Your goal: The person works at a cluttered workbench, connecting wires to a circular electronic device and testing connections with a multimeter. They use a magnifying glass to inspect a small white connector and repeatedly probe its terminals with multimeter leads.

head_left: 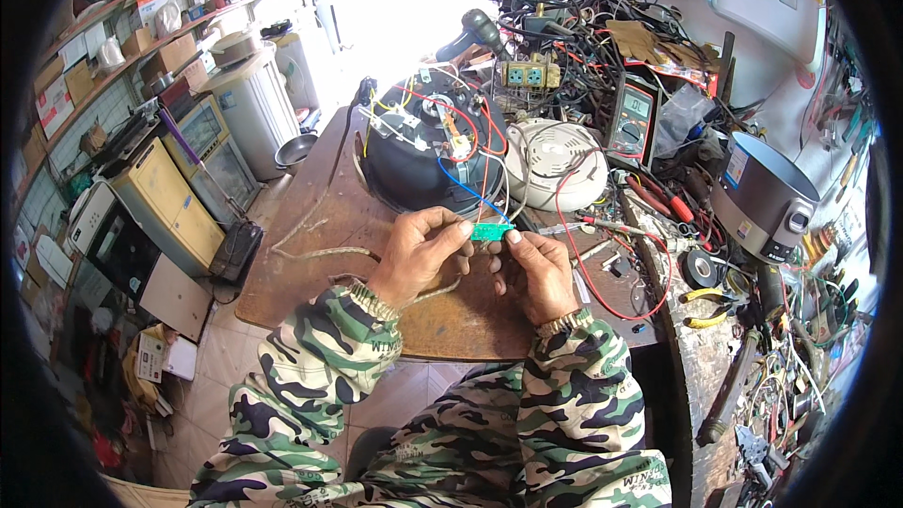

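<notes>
A small green circuit board (491, 231) is held level over the brown wooden table (310, 301). My left hand (420, 254) pinches its left end, and my right hand (536, 277) grips its right end between thumb and fingers. Blue, red and white wires run from the board toward an upturned black appliance body (390, 169) with exposed wiring. Beside that body lies a white vented plastic cover (555, 169). A red-and-white lead with a thin tip (571, 228) lies just right of the board.
A multimeter (628, 122), socket block (529, 74), tangled cables (583, 19) and silver-grey pot (762, 198) crowd the back and right. Yellow-handled pliers (705, 320) and black tape (699, 271) lie on the right-hand bench. Shelves (141, 9) and cabinets (193, 198) line the left.
</notes>
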`<act>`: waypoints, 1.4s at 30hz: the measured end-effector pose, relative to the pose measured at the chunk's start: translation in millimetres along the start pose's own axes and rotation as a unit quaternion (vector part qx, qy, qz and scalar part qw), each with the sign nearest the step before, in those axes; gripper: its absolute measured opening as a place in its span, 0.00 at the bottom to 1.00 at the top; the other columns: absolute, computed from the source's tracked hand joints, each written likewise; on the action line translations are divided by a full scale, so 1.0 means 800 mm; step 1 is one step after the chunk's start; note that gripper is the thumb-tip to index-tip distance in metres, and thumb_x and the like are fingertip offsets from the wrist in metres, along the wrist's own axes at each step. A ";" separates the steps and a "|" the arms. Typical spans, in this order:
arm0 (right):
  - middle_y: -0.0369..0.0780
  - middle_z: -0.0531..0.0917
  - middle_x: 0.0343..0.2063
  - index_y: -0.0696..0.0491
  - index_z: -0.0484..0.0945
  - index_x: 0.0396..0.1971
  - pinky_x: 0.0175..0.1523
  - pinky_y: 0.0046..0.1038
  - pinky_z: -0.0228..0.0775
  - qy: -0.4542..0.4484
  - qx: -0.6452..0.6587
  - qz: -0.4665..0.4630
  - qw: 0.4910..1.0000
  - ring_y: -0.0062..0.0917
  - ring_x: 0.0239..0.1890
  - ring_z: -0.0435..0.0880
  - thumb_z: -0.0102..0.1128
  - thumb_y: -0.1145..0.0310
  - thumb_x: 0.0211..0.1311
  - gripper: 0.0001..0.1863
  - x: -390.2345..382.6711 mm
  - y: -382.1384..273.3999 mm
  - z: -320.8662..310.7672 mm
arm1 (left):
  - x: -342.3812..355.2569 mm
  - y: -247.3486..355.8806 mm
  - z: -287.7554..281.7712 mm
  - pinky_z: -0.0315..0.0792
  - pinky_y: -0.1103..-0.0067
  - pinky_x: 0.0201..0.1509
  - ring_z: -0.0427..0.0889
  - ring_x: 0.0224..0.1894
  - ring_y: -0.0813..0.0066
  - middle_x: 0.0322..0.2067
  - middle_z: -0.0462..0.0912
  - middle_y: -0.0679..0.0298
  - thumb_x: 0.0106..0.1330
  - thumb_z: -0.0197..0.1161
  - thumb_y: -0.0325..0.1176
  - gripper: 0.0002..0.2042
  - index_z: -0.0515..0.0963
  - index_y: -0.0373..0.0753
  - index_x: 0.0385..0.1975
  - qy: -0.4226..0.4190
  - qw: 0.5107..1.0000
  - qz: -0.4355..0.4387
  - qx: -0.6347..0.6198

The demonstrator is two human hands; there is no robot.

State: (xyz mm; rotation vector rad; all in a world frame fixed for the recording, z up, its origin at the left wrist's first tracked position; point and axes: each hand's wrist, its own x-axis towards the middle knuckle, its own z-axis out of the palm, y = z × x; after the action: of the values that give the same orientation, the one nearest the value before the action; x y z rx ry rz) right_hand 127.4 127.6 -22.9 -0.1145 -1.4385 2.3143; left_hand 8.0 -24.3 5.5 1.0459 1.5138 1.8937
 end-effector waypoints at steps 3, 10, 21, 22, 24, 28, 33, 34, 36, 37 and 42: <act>0.39 0.82 0.23 0.62 0.81 0.34 0.24 0.22 0.68 -0.002 0.004 -0.006 1.000 0.22 0.19 0.77 0.56 0.63 0.71 0.16 0.000 0.000 0.001 | 0.000 0.000 0.000 0.76 0.81 0.33 0.80 0.27 0.78 0.28 0.81 0.64 0.72 0.60 0.35 0.11 0.77 0.31 0.38 0.003 1.000 -0.006 -0.008; 0.39 0.81 0.23 0.63 0.81 0.34 0.25 0.21 0.68 0.004 0.009 0.008 1.000 0.21 0.19 0.76 0.55 0.63 0.72 0.16 -0.002 -0.004 0.003 | 0.000 0.000 -0.001 0.76 0.81 0.33 0.80 0.27 0.78 0.28 0.81 0.63 0.72 0.60 0.35 0.11 0.77 0.31 0.37 -0.006 1.000 0.000 -0.007; 0.39 0.81 0.23 0.63 0.80 0.34 0.25 0.21 0.68 -0.007 0.010 0.005 1.000 0.21 0.19 0.76 0.55 0.63 0.72 0.16 -0.003 -0.004 0.003 | 0.000 -0.003 -0.002 0.76 0.83 0.33 0.80 0.28 0.81 0.28 0.81 0.64 0.72 0.61 0.34 0.11 0.79 0.30 0.39 -0.001 1.000 -0.003 -0.019; 0.39 0.81 0.23 0.63 0.80 0.34 0.25 0.21 0.68 -0.006 0.009 0.006 1.000 0.21 0.19 0.76 0.55 0.63 0.72 0.16 -0.003 -0.004 0.003 | 0.000 -0.003 -0.002 0.76 0.84 0.33 0.80 0.28 0.81 0.29 0.81 0.64 0.72 0.61 0.34 0.11 0.79 0.31 0.39 -0.002 1.000 -0.003 -0.018; 0.39 0.81 0.23 0.63 0.80 0.34 0.25 0.21 0.67 -0.005 0.010 0.006 1.000 0.21 0.19 0.76 0.55 0.63 0.72 0.16 -0.003 -0.004 0.003 | 0.000 -0.003 -0.002 0.76 0.84 0.33 0.80 0.28 0.81 0.29 0.81 0.64 0.72 0.61 0.34 0.11 0.79 0.31 0.39 -0.003 1.000 -0.003 -0.017; 0.39 0.81 0.23 0.63 0.80 0.35 0.26 0.21 0.67 -0.006 0.011 0.005 1.000 0.21 0.19 0.76 0.55 0.62 0.71 0.16 -0.003 -0.003 0.004 | -0.001 -0.001 -0.001 0.76 0.83 0.32 0.80 0.28 0.80 0.29 0.81 0.64 0.72 0.61 0.34 0.11 0.78 0.31 0.39 0.000 1.000 -0.010 -0.029; 0.39 0.81 0.23 0.63 0.80 0.35 0.25 0.21 0.67 -0.003 0.011 0.003 1.000 0.22 0.19 0.76 0.55 0.63 0.72 0.16 -0.003 -0.002 0.003 | -0.001 -0.001 0.000 0.77 0.82 0.32 0.80 0.27 0.78 0.28 0.81 0.63 0.72 0.60 0.35 0.11 0.77 0.31 0.37 0.004 1.000 -0.016 -0.024; 0.39 0.81 0.23 0.63 0.80 0.35 0.25 0.21 0.67 -0.002 0.012 0.003 1.000 0.22 0.19 0.76 0.55 0.63 0.72 0.16 -0.003 -0.001 0.003 | 0.000 -0.002 0.000 0.77 0.82 0.32 0.80 0.27 0.78 0.28 0.81 0.63 0.72 0.60 0.35 0.11 0.77 0.31 0.37 0.003 1.000 -0.013 -0.021; 0.39 0.81 0.23 0.63 0.80 0.35 0.25 0.21 0.67 -0.001 0.011 0.001 1.000 0.22 0.19 0.76 0.55 0.63 0.72 0.16 -0.003 -0.001 0.003 | 0.000 -0.002 -0.001 0.77 0.82 0.32 0.80 0.27 0.79 0.28 0.81 0.64 0.72 0.60 0.35 0.11 0.77 0.32 0.37 0.000 1.000 -0.008 -0.014; 0.39 0.81 0.23 0.63 0.80 0.35 0.25 0.21 0.67 -0.001 0.009 0.000 1.000 0.22 0.19 0.76 0.55 0.63 0.72 0.16 -0.003 -0.001 0.002 | 0.000 -0.002 -0.001 0.77 0.82 0.32 0.80 0.27 0.79 0.28 0.81 0.64 0.72 0.60 0.35 0.11 0.77 0.32 0.37 -0.001 1.000 -0.007 -0.014; 0.39 0.82 0.23 0.63 0.80 0.34 0.25 0.21 0.67 0.000 0.010 -0.003 1.000 0.21 0.18 0.76 0.55 0.63 0.72 0.16 -0.004 -0.003 0.005 | -0.001 0.001 0.001 0.77 0.82 0.32 0.80 0.28 0.79 0.28 0.81 0.64 0.72 0.60 0.35 0.11 0.77 0.32 0.37 0.001 1.000 -0.003 -0.012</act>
State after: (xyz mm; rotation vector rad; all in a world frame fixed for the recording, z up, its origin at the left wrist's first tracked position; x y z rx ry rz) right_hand 129.5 123.8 -19.6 -0.1041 -1.4136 2.3226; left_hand 9.0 -24.8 6.3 1.0282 1.4900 1.9059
